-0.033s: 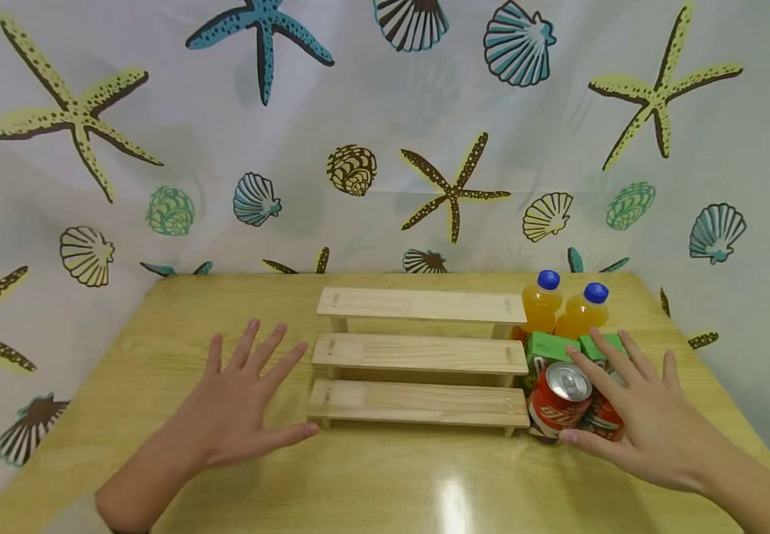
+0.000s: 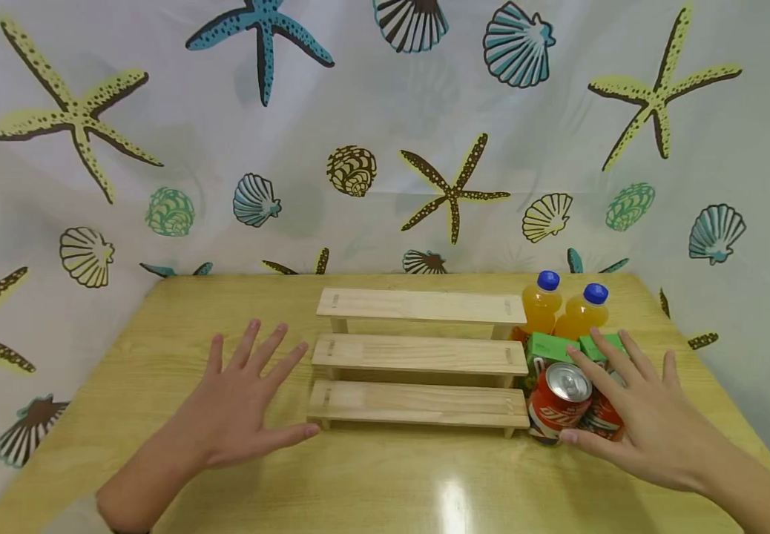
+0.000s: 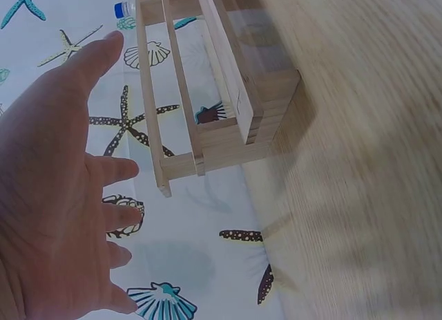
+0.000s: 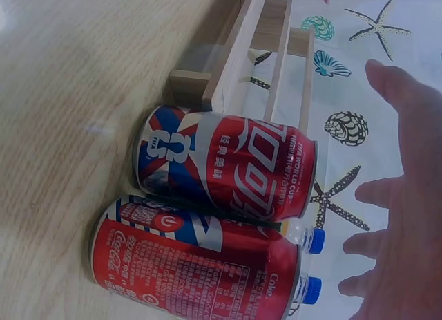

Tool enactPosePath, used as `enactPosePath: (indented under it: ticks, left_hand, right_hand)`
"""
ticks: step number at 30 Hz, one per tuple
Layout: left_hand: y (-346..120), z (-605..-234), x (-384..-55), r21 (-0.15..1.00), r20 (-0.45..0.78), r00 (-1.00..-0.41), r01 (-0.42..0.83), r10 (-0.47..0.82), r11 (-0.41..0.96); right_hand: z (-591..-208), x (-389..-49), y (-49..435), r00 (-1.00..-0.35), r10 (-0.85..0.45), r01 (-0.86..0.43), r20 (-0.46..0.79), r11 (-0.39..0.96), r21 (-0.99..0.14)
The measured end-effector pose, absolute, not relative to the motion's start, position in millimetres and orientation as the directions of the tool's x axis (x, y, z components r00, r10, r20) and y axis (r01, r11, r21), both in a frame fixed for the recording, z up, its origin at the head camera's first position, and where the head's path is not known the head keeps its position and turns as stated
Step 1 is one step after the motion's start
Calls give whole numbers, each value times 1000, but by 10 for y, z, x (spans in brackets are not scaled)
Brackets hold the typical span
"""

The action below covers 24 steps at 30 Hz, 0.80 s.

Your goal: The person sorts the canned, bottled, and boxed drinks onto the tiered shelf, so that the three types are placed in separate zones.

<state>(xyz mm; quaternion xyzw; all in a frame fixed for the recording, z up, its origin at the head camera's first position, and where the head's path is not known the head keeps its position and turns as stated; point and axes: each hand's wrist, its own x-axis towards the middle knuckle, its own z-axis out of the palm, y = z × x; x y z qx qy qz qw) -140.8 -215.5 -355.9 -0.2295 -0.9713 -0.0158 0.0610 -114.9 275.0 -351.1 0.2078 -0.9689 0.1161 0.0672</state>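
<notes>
My left hand (image 2: 241,408) is held with spread, straight fingers left of a three-step wooden rack (image 2: 418,354), holding nothing. In the left wrist view its palm and fingers stand apart from the rack's end. My right hand (image 2: 659,423), fingers also spread and straight, hovers over the drinks at the rack's right side and grips none of them. Two red cola cans, one nearer the rack (image 4: 228,161) and one beside it (image 4: 186,258), stand side by side. Behind them are two green cartons (image 2: 550,347), partly hidden, then two orange drink bottles (image 2: 541,305) with blue caps.
The pale wooden table (image 2: 385,475) carries the rack and drinks. A white cloth (image 2: 372,96) printed with starfish and shells hangs behind the table and along both its sides. The drinks stand close against the rack's right end.
</notes>
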Motion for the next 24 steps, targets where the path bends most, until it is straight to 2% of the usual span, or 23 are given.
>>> enactPosePath:
  ticks: [8, 18, 24]
  left_hand:
    - [-2136, -3580, -1421, 13, 103, -897, 433, 430, 901]
    - [-2133, -3679, -1421, 115, 42, -914, 407, 404, 906]
    - [-2118, -3770, -1407, 137, 26, -912, 410, 410, 902]
  right_hand:
    - [-3511, -1116, 2773, -902, -382, -420, 201, 884, -205]
    - [-3551, -1127, 2803, -897, -376, -429, 232, 868, -250]
    - [-3597, -1102, 2806, -890, -369, -437, 270, 859, -268]
